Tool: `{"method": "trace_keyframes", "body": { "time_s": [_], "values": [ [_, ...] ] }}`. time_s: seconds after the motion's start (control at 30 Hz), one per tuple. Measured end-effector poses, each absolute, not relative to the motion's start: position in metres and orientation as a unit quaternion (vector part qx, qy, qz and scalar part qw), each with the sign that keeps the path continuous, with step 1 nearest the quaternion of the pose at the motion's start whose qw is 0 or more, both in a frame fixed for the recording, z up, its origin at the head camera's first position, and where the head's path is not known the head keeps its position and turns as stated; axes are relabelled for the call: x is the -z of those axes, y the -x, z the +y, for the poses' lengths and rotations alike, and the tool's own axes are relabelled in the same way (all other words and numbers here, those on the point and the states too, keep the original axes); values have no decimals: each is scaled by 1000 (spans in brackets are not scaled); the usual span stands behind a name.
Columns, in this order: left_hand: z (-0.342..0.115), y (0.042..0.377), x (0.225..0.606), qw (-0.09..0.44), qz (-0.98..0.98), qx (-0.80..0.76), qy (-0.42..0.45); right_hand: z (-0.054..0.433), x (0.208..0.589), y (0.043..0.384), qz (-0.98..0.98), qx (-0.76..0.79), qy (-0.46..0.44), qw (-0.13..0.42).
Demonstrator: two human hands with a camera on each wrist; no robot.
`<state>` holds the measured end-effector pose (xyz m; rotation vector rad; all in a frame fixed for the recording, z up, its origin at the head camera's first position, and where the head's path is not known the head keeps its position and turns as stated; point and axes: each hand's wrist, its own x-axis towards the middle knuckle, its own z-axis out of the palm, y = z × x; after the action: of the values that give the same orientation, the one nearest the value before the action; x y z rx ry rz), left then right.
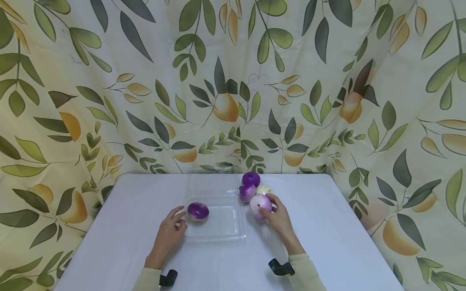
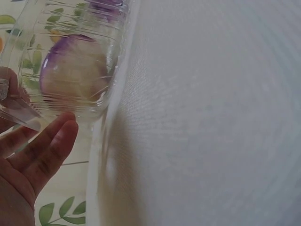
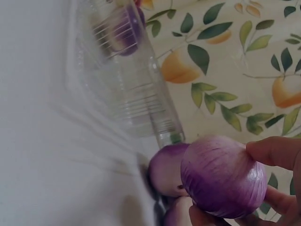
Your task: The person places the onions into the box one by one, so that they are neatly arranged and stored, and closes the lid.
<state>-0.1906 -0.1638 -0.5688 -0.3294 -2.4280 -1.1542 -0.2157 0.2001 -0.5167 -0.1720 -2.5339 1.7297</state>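
Note:
My right hand [image 1: 279, 218] grips a pale purple onion [image 1: 260, 206] between thumb and fingers, close over the table just right of a clear plastic container [image 1: 226, 234]. In the right wrist view, the held onion [image 3: 223, 176] overlaps two other purple onions. A dark purple onion [image 1: 198, 211] sits in the left part of the container. Beside it my left hand [image 1: 169, 231] has its loosely bent fingers right at the container's left rim, thumb and fingers apart. The left wrist view shows the fingertips [image 2: 66, 134] by the rim and the onion [image 2: 75, 70] through the ribbed wall.
Two purple onions [image 1: 251, 179] [image 1: 247, 192] and a yellowish-white onion [image 1: 264, 189] cluster at the back of the white table [image 1: 306, 202], right of the container. The container's clear lid [image 1: 211, 184] lies folded back behind it. A leaf-and-fruit patterned curtain [image 1: 225, 133] hangs along the table's far edge.

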Motion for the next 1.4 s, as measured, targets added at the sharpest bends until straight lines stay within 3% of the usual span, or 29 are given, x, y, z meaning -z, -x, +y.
{"method": "trace_keyframes", "body": {
  "time_s": [0.73,1.4],
  "values": [
    [-165,192,569,207,-877,419,116,186,476,198,-794,-607,26,19],
    [-163,192,569,227,-875,409,126,169,469,186,-786,-618,-15,20]
  ]
}}
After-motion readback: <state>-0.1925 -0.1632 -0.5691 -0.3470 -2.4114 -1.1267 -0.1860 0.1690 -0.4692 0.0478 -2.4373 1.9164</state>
